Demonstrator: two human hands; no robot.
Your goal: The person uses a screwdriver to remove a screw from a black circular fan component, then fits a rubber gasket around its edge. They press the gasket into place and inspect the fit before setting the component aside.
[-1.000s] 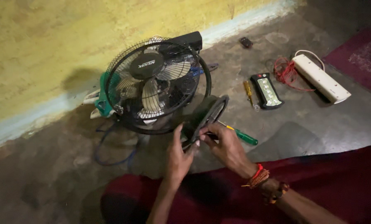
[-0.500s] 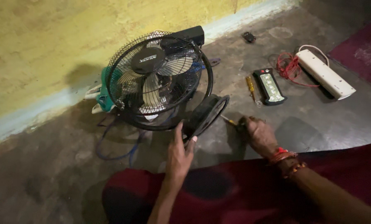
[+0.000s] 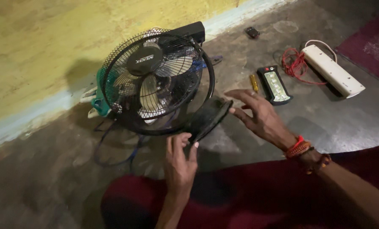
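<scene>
Table fan [image 3: 155, 80] lies tipped on the concrete floor [image 3: 49, 178], centre-left of frame, wire grille facing up, its round black base [image 3: 208, 118] angled toward the person. Left hand [image 3: 180, 163], lower centre, pinches the near rim of the base between thumb and fingertips. Right hand [image 3: 259, 114], right of centre, hovers spread and empty, fingertips just beside the far edge of the base; contact unclear. Base looks like stiff, light plastic, likely dusty; best held at opposite rims. Grille wires look thin and bendable, a poor handhold. Upper right of frame: yellow-handled screwdriver [image 3: 254, 82], black rectangular lamp [image 3: 274, 85], coiled red wire [image 3: 294, 64], white power strip [image 3: 332, 71].
</scene>
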